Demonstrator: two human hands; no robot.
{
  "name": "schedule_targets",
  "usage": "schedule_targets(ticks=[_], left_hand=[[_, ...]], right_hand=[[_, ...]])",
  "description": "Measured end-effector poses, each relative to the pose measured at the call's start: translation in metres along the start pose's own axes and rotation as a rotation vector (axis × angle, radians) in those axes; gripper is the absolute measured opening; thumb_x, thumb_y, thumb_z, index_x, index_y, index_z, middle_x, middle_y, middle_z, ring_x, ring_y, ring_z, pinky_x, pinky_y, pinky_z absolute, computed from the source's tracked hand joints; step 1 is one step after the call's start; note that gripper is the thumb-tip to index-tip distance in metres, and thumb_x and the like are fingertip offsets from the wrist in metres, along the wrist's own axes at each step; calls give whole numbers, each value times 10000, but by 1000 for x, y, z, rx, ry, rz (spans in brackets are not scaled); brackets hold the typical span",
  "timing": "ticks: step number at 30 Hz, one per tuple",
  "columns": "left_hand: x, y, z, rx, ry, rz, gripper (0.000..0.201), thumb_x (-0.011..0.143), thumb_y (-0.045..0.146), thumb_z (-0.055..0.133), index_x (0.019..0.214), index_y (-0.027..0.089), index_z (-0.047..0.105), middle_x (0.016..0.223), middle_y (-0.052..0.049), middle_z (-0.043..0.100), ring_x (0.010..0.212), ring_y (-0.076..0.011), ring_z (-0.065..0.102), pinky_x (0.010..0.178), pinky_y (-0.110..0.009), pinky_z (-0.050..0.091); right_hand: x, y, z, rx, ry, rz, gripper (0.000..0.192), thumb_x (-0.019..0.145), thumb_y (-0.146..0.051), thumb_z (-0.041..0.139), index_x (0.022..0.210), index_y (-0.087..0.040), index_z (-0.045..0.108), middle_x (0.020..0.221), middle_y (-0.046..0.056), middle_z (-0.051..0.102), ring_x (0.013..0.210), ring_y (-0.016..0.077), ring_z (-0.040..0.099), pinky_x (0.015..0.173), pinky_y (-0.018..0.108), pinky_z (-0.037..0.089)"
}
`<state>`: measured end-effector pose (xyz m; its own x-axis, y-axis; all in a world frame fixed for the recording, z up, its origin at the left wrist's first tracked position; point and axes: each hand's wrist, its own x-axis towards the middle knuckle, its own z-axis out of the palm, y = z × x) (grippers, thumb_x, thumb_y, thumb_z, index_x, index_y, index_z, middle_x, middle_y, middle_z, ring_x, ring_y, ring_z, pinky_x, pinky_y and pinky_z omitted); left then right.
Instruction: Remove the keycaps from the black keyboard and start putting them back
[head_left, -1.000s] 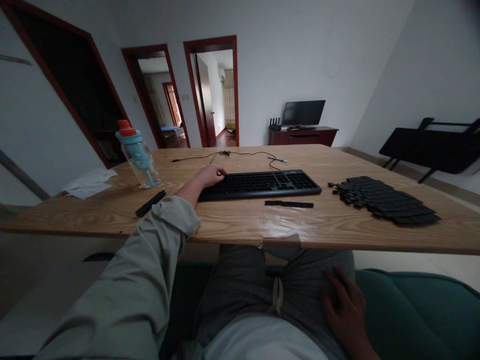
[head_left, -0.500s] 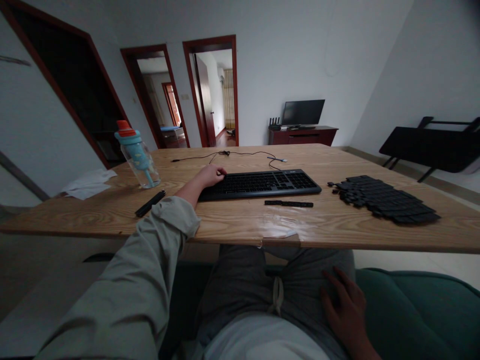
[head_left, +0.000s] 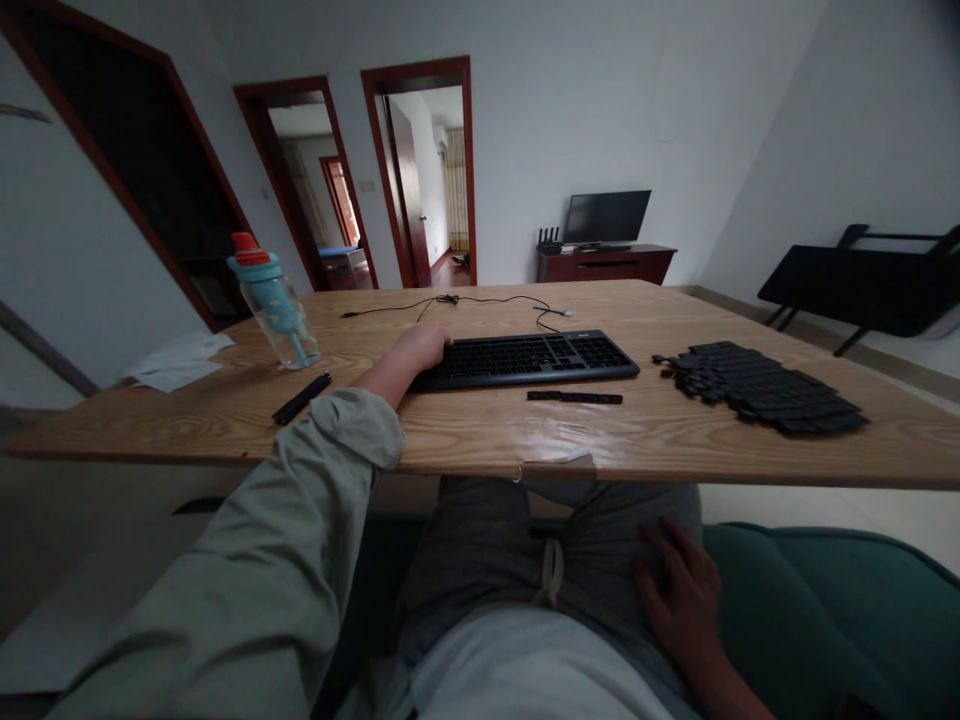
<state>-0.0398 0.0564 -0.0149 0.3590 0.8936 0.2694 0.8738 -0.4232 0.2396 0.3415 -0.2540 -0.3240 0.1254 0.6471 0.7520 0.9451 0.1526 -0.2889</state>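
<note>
My left hand [head_left: 421, 352] is on the left end of a black keyboard [head_left: 525, 362], closed around its edge, with most of the fingers hidden from view. The keyboard lies flat on the wooden table, its keys facing up. Just in front of it is a short row of black keycaps [head_left: 574, 397]. Down on my thigh rests my right hand [head_left: 679, 590], holding nothing, fingers spread on the grey trousers.
Many loose black keycaps [head_left: 765, 390] lie grouped on the right of the table [head_left: 465, 440]. To the left are a slim black object [head_left: 301, 398], a clear bottle [head_left: 277, 305] with a red cap, and white paper [head_left: 180, 360]. A thin cable [head_left: 495, 299] runs behind the keyboard.
My left hand has gone from pinched fingers above the keyboard's left end to a grip over that end. My right hand stays on my thigh. The view has shifted slightly.
</note>
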Motion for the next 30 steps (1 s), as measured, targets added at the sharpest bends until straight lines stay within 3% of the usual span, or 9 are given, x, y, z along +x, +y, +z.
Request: schedule_targets(ticks=[3,9,12,17,20,30], left_hand=[[-2,5,2,180,-23,-16,305,682,72,671,869,267,814,854,-61,749,1039,-289,651,978,-379,447],[-3,10,7,169,-20,-62,284,683,73,678,869,241,813,886,-78,755,1002,-298,667,946,-380,467],[-5,8,7,202,-11,-55,338,723,90,640,962,253,813,936,-75,762,1009,-285,665,938,-370,478],[-14,1,-6,205,89,3,380,828,137,530,1103,190,787,1156,-138,716,1064,-280,642,949,-369,480],[-19,1,-12,239,118,2,384,844,151,502,1102,173,786,1157,-147,708,1059,-272,644,950,-355,484],[-22,20,-12,333,-78,-39,447,824,141,538,1204,239,753,1208,-93,728,1090,-244,644,964,-314,489]], right_hand=[[0,5,2,-2,0,-8,380,877,-355,563,1239,-253,613,1369,120,546,1187,330,553,980,539,435],[-2,13,6,-44,4,-71,388,872,-366,573,1237,-236,603,1362,130,553,1164,327,564,943,516,450],[-2,11,5,-49,14,-81,385,883,-369,567,1239,-227,600,1363,137,554,1163,329,565,940,521,455],[-2,8,3,-34,14,-53,355,899,-371,555,1217,-225,609,1360,140,556,1151,325,575,943,534,464],[-2,6,2,-19,14,-52,357,891,-381,563,1208,-227,620,1346,136,565,1145,325,578,941,534,466],[1,-2,0,-12,30,-25,336,922,-383,538,1210,-225,612,1364,133,557,1175,330,565,954,538,463]])
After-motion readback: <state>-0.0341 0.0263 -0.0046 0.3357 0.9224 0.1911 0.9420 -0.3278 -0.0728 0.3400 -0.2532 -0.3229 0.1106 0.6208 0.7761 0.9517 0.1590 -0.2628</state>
